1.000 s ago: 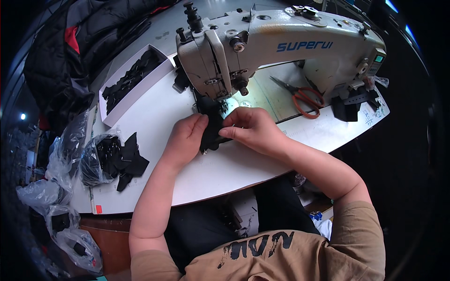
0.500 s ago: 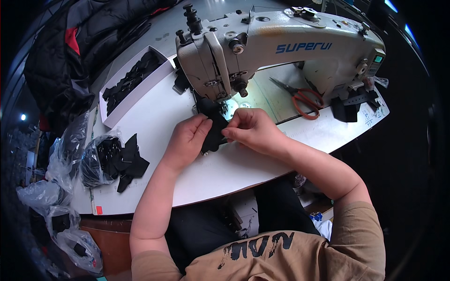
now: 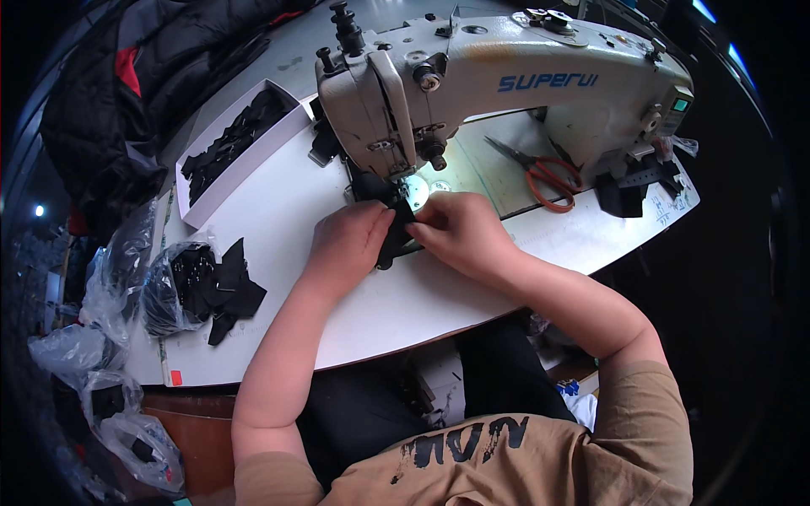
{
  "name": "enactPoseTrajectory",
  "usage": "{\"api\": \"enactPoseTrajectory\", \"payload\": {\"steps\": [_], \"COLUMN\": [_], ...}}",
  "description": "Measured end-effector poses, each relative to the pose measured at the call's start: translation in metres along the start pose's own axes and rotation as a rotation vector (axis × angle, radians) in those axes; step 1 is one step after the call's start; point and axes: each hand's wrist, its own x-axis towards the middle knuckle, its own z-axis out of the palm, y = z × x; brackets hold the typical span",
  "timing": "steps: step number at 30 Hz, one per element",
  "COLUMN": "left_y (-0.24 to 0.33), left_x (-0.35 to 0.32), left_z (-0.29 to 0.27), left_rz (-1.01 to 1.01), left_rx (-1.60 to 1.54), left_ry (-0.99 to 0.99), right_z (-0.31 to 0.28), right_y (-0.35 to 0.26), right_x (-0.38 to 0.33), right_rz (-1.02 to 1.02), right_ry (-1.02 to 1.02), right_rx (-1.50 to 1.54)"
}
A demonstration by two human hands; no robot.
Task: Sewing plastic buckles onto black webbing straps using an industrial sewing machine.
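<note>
Under the needle of a white sewing machine (image 3: pixel 506 72) lies a small black fabric piece (image 3: pixel 395 240). My left hand (image 3: pixel 350 240) is closed on its left side, fingers pressed together on the cloth. From the right, my right hand (image 3: pixel 460 229) pinches the edge of the same piece between thumb and fingers. Both hands are just in front of the presser foot, close together. The foot and needle are partly hidden by the dark cloth. A lamp lights the metal plate beside the needle.
Orange-handled scissors (image 3: pixel 553 184) lie under the machine arm. At the left stand a white box (image 3: pixel 243 169) of black pieces and a plastic bag (image 3: pixel 164 291) with black fabric pieces (image 3: pixel 236 291) spilling out. More black scraps (image 3: pixel 623 196) lie right. A dark padded jacket (image 3: pixel 97 110) is far left.
My left hand has moved slightly right and its fingers now lie further over the fabric. The right hand has shifted a little, still pinching. Less of the black piece shows between them.
</note>
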Motion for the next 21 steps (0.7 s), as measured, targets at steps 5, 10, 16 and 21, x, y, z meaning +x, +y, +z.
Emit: {"api": "enactPoseTrajectory", "payload": {"steps": [5, 10, 16, 21], "left_y": [0.005, 0.004, 0.014, 0.014], "left_x": [0.007, 0.001, -0.014, -0.012], "left_z": [0.011, 0.012, 0.011, 0.012], "left_rz": [0.111, 0.269, 0.285, 0.219], "left_rx": [0.167, 0.256, 0.312, 0.310], "left_ry": [0.119, 0.090, 0.014, -0.073], "right_z": [0.004, 0.002, 0.004, 0.005], "right_y": [0.003, 0.002, -0.001, 0.000], "right_x": [-0.001, -0.001, -0.002, -0.004], "right_rz": [-0.138, -0.053, -0.108, -0.128], "right_ry": [0.157, 0.128, 0.142, 0.153], "right_rx": [-0.445, -0.466, -0.478, -0.499]}}
